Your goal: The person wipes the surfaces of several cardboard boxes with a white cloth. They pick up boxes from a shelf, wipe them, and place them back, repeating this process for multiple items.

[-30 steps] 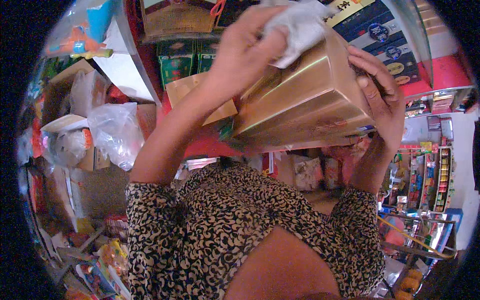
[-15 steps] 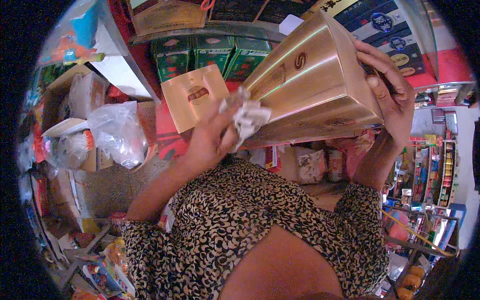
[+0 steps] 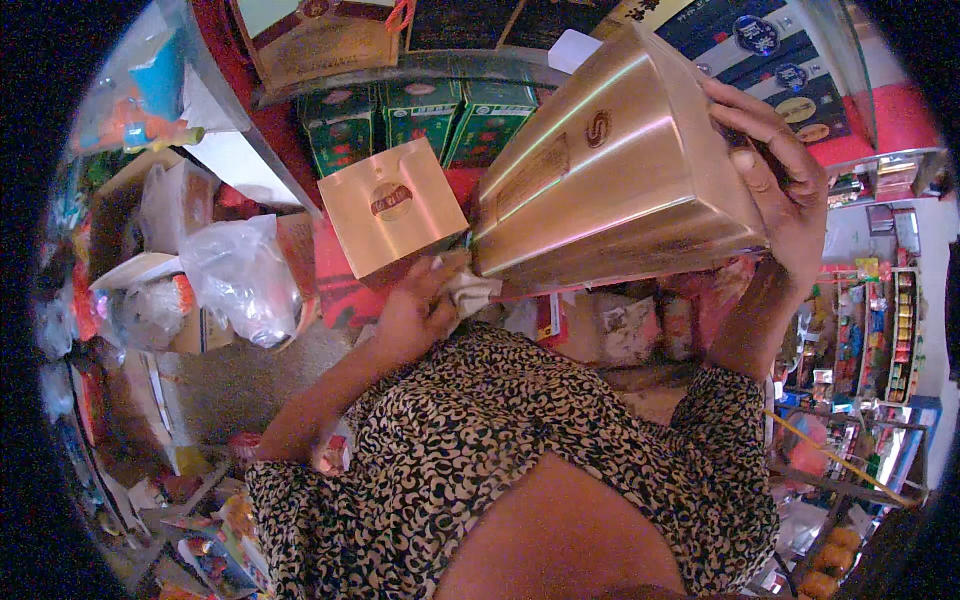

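A large shiny gold gift box [image 3: 585, 175] is tilted in front of me, its narrower end toward the left. My right hand [image 3: 770, 170] grips its wide right end, fingers over the top edge and thumb against the end face. My left hand [image 3: 420, 310] is closed on a crumpled whitish cloth [image 3: 472, 292], just below the box's left end. Whether the cloth touches the box I cannot tell. Beside it, to the left, a smaller gold box [image 3: 395, 205] with a dark red oval label stands on a red surface [image 3: 345, 300].
Several green boxes [image 3: 420, 115] line the shelf behind. Dark boxes with round blue emblems [image 3: 755, 40] lie at the far right. To the left are open cartons and a clear plastic bag [image 3: 240, 275]. Stocked shelves [image 3: 875, 330] stand on the right.
My left hand has moved the cloth down and slightly left, off the large box's side face, uncovering its left end. My right hand keeps its hold on the box.
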`<move>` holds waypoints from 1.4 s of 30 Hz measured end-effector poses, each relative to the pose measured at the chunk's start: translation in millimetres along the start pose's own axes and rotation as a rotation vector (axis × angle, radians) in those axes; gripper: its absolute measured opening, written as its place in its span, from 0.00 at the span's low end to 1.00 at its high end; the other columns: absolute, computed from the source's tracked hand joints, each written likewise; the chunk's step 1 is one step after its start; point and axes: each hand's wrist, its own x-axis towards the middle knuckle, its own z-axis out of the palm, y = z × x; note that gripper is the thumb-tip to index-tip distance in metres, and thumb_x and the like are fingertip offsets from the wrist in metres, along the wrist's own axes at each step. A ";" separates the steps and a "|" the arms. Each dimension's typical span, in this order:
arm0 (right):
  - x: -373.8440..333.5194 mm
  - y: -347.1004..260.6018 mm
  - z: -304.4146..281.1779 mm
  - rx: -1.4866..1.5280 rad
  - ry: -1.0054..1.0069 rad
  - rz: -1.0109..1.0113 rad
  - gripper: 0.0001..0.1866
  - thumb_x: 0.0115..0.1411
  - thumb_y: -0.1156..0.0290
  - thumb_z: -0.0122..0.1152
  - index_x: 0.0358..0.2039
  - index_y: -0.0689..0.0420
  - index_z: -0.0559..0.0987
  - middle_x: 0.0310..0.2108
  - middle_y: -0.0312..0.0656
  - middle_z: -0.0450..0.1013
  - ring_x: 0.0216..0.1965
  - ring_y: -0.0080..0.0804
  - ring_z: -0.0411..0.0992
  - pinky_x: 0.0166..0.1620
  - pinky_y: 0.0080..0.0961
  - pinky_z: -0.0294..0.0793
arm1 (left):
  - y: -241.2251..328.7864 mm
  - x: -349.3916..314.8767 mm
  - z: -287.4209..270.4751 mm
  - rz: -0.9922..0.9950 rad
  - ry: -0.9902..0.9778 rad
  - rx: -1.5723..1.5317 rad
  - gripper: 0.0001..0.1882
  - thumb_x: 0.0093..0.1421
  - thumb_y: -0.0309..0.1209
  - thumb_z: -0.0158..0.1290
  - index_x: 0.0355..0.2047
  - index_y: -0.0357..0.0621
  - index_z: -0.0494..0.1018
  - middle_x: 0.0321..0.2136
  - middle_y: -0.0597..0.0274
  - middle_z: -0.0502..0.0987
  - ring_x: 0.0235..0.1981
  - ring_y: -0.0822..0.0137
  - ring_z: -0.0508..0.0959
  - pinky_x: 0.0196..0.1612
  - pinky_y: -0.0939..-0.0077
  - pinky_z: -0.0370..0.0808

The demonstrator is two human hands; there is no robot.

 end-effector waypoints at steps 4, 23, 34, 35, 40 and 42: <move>8.7 -14.1 11.5 0.063 0.010 0.029 0.13 0.60 0.74 0.55 0.45 0.62 0.78 0.52 0.47 0.72 0.53 0.35 0.70 0.57 0.30 0.66 | 54.4 47.1 -44.9 0.106 0.331 -0.135 0.34 0.52 0.20 0.47 0.63 0.35 0.56 0.56 0.46 0.66 0.56 0.56 0.69 0.60 0.68 0.62; -156.3 44.3 167.1 0.797 0.617 0.689 0.33 0.49 0.53 0.67 0.51 0.60 0.69 0.45 0.47 0.70 0.46 0.41 0.70 0.53 0.40 0.67 | 35.3 137.4 -62.1 0.142 -0.061 -0.118 0.30 0.43 0.15 0.48 0.51 0.36 0.68 0.45 0.52 0.74 0.49 0.56 0.74 0.55 0.70 0.67; -186.2 83.7 242.1 0.856 0.278 0.880 0.25 0.42 0.66 0.74 0.42 0.58 0.76 0.38 0.38 0.74 0.44 0.31 0.70 0.51 0.33 0.69 | 16.3 156.4 -56.3 -0.017 -0.443 -0.241 0.39 0.41 0.22 0.64 0.56 0.38 0.63 0.52 0.56 0.69 0.55 0.63 0.68 0.59 0.71 0.62; -186.0 85.4 238.6 0.754 0.315 0.752 0.25 0.42 0.67 0.74 0.42 0.58 0.76 0.38 0.38 0.74 0.43 0.31 0.71 0.49 0.32 0.71 | 5.4 152.5 -53.8 -0.008 -0.424 -0.205 0.37 0.42 0.22 0.64 0.55 0.38 0.64 0.52 0.56 0.70 0.54 0.63 0.69 0.58 0.71 0.63; -168.1 59.0 182.2 0.681 0.265 0.737 0.36 0.43 0.61 0.72 0.52 0.59 0.70 0.46 0.46 0.73 0.49 0.40 0.71 0.52 0.37 0.71 | 14.7 154.7 -44.1 0.048 -0.359 -0.200 0.30 0.50 0.24 0.60 0.54 0.38 0.65 0.51 0.57 0.71 0.53 0.65 0.70 0.55 0.70 0.68; -173.0 56.3 165.3 0.699 0.360 0.806 0.28 0.43 0.70 0.71 0.47 0.60 0.73 0.43 0.41 0.74 0.45 0.35 0.73 0.47 0.31 0.73 | 38.6 162.9 -45.8 0.146 -0.430 -0.212 0.29 0.52 0.23 0.57 0.55 0.39 0.64 0.51 0.58 0.70 0.53 0.66 0.70 0.55 0.71 0.67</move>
